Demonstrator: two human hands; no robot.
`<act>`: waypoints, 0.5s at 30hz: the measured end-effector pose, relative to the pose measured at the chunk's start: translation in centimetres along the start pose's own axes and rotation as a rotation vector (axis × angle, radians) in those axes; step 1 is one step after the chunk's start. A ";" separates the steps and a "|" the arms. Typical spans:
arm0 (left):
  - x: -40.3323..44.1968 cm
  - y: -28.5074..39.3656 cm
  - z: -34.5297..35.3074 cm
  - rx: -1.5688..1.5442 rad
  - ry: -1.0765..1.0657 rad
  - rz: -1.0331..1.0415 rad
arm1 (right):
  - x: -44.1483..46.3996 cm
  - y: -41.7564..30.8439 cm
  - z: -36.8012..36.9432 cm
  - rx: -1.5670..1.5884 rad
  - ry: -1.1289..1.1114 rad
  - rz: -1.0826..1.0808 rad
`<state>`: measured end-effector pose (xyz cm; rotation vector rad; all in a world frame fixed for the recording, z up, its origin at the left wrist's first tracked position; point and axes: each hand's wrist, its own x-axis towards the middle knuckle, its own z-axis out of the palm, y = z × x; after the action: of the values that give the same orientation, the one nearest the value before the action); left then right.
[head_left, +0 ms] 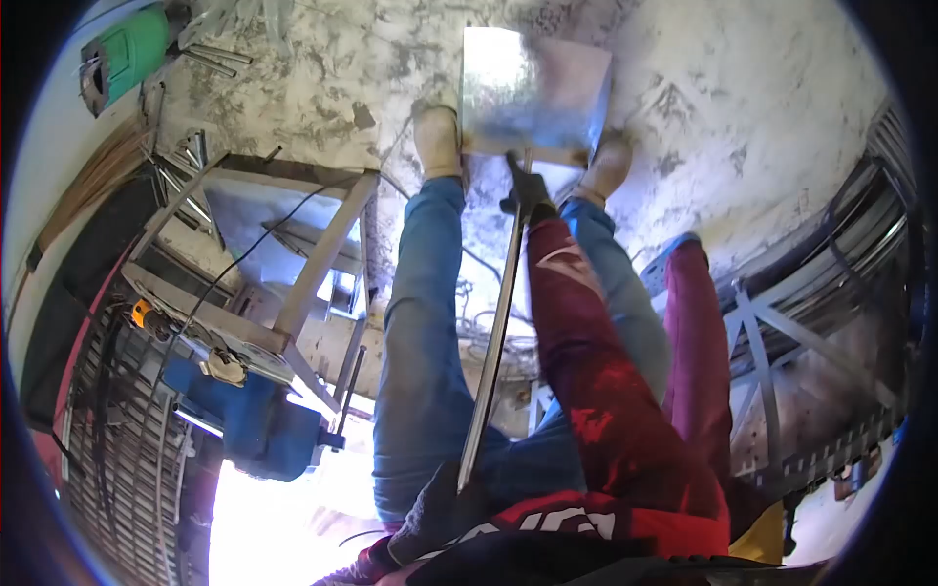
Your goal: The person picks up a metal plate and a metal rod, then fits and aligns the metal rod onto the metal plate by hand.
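Note:
A long shiny metal rod [496, 352] runs from near my lap up to the edge of a square sheet-metal piece [537, 93] between my feet. My right hand [528, 193], in a dark glove, is closed around the rod close to its far end, with one finger stretched forward. Low in the view, my left hand [430, 513] wears a greyish glove and is closed at the rod's near end; its fingers are partly hidden.
On the left stand a metal frame table [322, 264] with a cable across it and a blue machine [269, 425]. Farther up lies a green container [134, 51]. Metal lattice [767, 322] and a maroon-clothed limb [692, 332] are on the right.

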<state>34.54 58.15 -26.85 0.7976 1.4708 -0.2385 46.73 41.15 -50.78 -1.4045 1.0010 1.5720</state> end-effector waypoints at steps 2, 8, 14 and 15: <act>5.2 0.3 0.0 -0.023 0.025 0.027 | -0.4 0.1 0.4 -0.070 -0.061 0.006; 11.1 -0.7 -0.1 -0.054 0.075 0.035 | -1.6 -4.7 -4.8 0.027 -0.156 0.008; 15.0 1.2 0.1 -0.044 0.078 0.087 | 0.0 1.1 3.1 -0.425 -0.097 -0.021; 15.4 1.4 0.2 -0.048 0.085 0.096 | 0.0 -0.5 1.6 -0.376 -0.124 -0.020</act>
<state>37.49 63.98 -40.89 0.8460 1.5078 -0.0978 46.56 42.78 -50.67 -1.5346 0.6357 1.8763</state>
